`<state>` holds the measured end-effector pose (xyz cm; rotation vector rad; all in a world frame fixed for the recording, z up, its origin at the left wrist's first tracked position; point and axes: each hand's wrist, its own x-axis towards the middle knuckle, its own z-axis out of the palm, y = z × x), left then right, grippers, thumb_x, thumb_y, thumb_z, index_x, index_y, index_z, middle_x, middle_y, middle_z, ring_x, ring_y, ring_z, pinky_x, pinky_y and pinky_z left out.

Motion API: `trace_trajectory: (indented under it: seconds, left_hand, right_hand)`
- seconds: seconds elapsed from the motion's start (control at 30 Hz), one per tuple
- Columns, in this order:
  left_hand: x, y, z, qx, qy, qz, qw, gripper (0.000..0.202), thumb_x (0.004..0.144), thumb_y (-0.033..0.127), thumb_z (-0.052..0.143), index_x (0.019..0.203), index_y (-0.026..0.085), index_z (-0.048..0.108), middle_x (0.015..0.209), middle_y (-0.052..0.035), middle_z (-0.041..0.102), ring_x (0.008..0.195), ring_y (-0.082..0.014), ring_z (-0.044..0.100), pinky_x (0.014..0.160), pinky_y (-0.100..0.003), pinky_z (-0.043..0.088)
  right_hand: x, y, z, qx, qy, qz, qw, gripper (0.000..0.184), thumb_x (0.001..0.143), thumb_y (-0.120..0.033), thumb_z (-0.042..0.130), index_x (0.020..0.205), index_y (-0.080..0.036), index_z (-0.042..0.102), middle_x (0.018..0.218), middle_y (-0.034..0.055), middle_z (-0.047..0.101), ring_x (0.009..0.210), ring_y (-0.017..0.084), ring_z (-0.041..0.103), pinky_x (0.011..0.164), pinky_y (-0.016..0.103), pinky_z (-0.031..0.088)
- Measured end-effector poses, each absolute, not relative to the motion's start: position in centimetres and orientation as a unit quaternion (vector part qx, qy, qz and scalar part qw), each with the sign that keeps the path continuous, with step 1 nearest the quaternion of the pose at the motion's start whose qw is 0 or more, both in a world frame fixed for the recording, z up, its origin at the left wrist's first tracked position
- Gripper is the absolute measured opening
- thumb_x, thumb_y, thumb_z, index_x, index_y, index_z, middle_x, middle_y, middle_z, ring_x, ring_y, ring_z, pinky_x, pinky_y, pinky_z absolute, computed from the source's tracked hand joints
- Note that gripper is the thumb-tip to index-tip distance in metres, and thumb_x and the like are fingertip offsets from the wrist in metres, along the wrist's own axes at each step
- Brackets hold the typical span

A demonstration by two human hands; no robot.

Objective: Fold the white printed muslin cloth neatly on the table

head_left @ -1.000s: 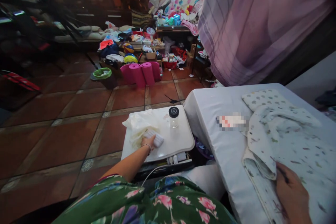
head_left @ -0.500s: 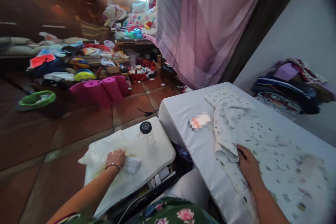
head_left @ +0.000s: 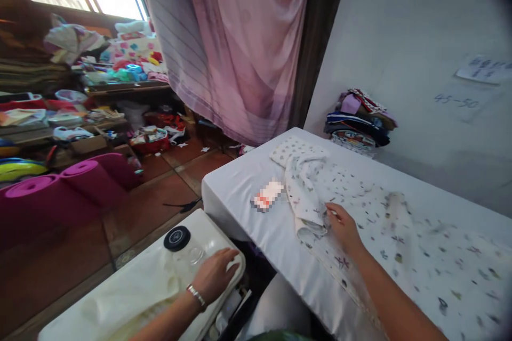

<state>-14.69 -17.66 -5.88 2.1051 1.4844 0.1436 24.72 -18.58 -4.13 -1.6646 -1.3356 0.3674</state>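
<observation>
My right hand (head_left: 343,227) lies on a white cloth with small leaf prints (head_left: 384,208), fingers closed on its bunched, folded edge. The cloth spreads over a table covered in a white sheet (head_left: 236,192). My left hand (head_left: 214,275) rests palm down on the right end of a low white side table (head_left: 208,224), fingers curved together; what lies under them is hidden. Just left of that hand stands a clear glass jar with a black lid (head_left: 178,240). A creamy cloth (head_left: 128,290) lies crumpled on the side table.
A small white and red packet (head_left: 268,195) lies on the sheet left of the printed cloth. Folded clothes (head_left: 360,120) are stacked by the wall. A pink curtain (head_left: 240,48) hangs behind. Pink rolled mats (head_left: 60,184) and cluttered shelves stand on the tiled floor at left.
The view has swung right toward the sheet-covered table. My left hand slid right across the side table to its end, past the jar. My right hand stays on the printed cloth.
</observation>
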Motion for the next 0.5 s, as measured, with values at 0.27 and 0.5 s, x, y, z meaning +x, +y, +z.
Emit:
trace_trajectory:
  seconds: [0.27, 0.5]
  left_hand:
    - [1.4, -5.2, 1.7, 0.791, 0.502, 0.183, 0.296, 0.030, 0.083, 0.027, 0.049, 0.109, 0.020, 0.062, 0.110, -0.0068, 0.064, 0.096, -0.0199, 0.060, 0.089, -0.029, 0.042]
    - [9.3, 2.9, 1.1, 0.735, 0.575, 0.147, 0.328, 0.049, 0.079, 0.029, 0.058, 0.124, 0.011, 0.047, 0.122, -0.0186, 0.057, 0.115, -0.0281, 0.052, 0.093, -0.034, 0.040]
  right_hand:
    - [19.3, -18.1, -0.7, -0.657, -0.697, 0.054, 0.282, 0.055, 0.080, -0.044, 0.057, 0.129, -0.021, 0.051, 0.138, 0.0122, 0.044, 0.127, 0.030, 0.040, 0.103, 0.048, 0.034]
    - [20.3, -16.9, -3.1, -0.674, -0.688, 0.117, 0.241, 0.063, 0.079, -0.028, 0.053, 0.139, -0.021, 0.039, 0.147, 0.0117, 0.032, 0.132, 0.027, 0.033, 0.104, 0.044, 0.036]
